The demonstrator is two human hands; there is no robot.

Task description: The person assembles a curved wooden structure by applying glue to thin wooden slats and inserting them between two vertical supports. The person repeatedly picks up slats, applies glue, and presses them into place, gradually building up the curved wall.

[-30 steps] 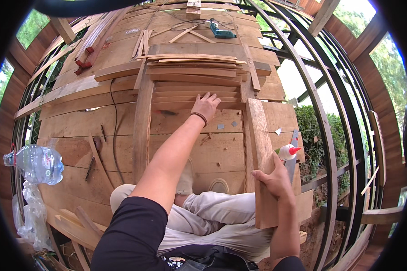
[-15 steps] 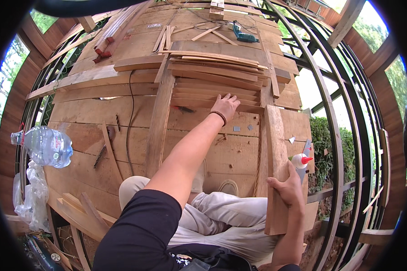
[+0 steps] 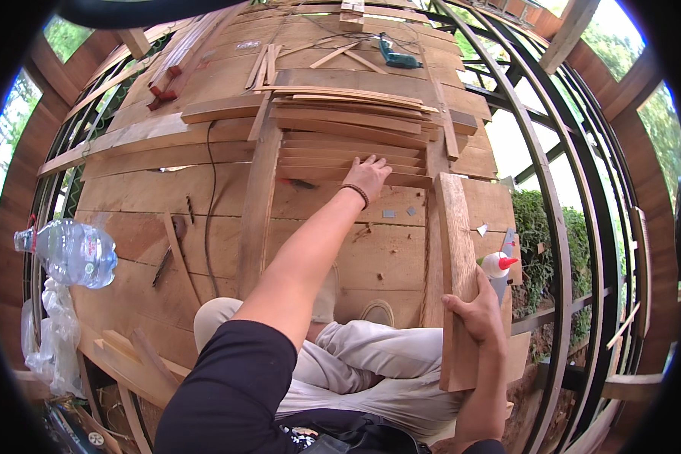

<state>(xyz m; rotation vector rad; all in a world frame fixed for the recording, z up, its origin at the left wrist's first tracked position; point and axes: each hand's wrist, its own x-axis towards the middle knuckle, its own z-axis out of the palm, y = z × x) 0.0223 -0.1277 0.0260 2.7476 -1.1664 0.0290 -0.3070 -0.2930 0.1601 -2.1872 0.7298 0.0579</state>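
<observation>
My left hand point(image 3: 368, 178) reaches forward, its fingers spread and resting on the near edges of thin wooden slats point(image 3: 310, 160). These slats lie across between two side rails, the left rail point(image 3: 259, 204) and another on the right. My right hand point(image 3: 478, 312) is wrapped around a thick wooden board point(image 3: 455, 208) that lies lengthwise along the right rail, with the thumb on its top face. Just beyond that hand is a white glue bottle point(image 3: 495, 265) with a red tip, beside a grey metal blade-like piece point(image 3: 509, 244).
A large clear water bottle point(image 3: 76, 253) and crumpled plastic point(image 3: 55, 333) are at the left. A teal power drill point(image 3: 399, 54) lies at the back. A black cable point(image 3: 209, 197) crosses the plank floor point(image 3: 136, 227). Gaps between metal beams point(image 3: 541, 151) open at the right.
The whole view has shifted slightly, so things appear a little further left. My left hand stays on the slats, and my right hand keeps its hold on the board.
</observation>
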